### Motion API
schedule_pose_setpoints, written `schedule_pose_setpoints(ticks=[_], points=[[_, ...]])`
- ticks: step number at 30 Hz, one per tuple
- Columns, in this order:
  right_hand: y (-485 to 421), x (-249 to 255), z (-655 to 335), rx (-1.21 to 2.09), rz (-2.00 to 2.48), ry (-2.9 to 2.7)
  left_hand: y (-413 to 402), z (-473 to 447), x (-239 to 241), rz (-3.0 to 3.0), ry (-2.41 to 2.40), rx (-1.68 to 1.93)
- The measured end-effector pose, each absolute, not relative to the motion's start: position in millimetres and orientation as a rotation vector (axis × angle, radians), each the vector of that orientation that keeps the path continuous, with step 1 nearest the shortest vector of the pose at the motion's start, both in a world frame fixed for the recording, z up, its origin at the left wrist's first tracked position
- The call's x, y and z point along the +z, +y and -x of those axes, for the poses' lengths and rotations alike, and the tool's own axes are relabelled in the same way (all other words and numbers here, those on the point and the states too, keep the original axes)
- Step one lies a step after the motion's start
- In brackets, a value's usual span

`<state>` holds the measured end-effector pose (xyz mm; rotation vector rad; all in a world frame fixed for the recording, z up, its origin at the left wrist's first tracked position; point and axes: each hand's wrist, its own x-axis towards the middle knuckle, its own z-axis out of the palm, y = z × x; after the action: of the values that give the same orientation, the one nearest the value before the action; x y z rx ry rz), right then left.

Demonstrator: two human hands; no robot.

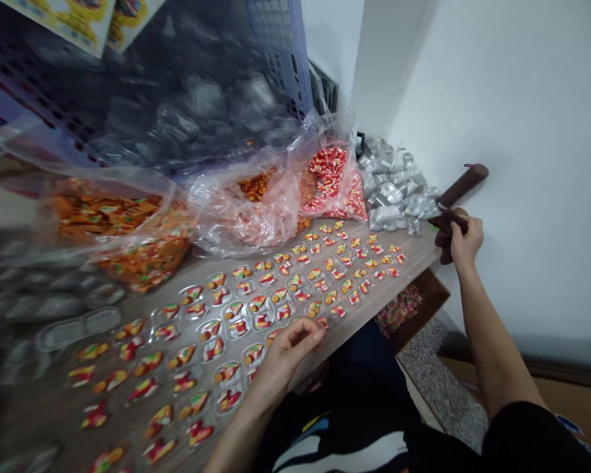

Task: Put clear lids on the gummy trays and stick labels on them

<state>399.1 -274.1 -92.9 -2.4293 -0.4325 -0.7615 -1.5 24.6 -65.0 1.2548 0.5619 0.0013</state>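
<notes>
My right hand (467, 242) is at the far right end of the table, its fingers closed on a dark brown, soft-looking item (444, 226) whose kind I cannot make out. A dark brown cylinder (463, 187) with a thin loop at its end lies just beyond it. My left hand (295, 345) hovers at the front edge of the table with fingers curled and thumb against them; whether anything is between them is hidden. Beside it, rows of small clear plastic trays (236, 327) hold little red, orange and yellow pieces, two to a tray in many.
Clear bags of orange pieces (142, 230), of small orange-brown pieces (256, 187) and of red-and-white pieces (329, 174) line the back. A heap of silvery packets (398, 184) lies near the wall. A purple crate (295, 59) stands behind; an open drawer (426, 309) juts out below.
</notes>
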Motion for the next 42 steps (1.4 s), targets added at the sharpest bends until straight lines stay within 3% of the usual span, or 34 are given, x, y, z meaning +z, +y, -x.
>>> schedule_pose_setpoints(ticks=[6, 15, 21, 31, 34, 42], points=[[-280.3, -115.7, -384.1, -0.114, 2.674, -1.053, 30.1, 10.1, -60.2, -1.229, 0.612, -0.006], [-241.1, -131.7, -407.6, -0.498, 2.689, -0.832, 15.4, 10.1, -56.8, -1.208, 0.658, -0.018], [-249.4, -132.5, -389.1, -0.504, 2.643, -0.784, 11.8, 16.3, -57.0, -1.175, 0.668, -0.015], [-268.0, -52.6, -393.8, -1.049, 2.452, -0.551, 22.8, 30.1, -57.7, -1.222, 0.685, 0.026], [-270.3, -63.3, -383.4, -0.987, 2.463, -0.565, 17.7, 32.7, -58.8, -1.213, 0.682, 0.046], [-272.4, -148.0, -340.0, -0.419, 2.756, -0.692, 20.8, 36.5, -58.0, -1.193, 0.667, 0.043]])
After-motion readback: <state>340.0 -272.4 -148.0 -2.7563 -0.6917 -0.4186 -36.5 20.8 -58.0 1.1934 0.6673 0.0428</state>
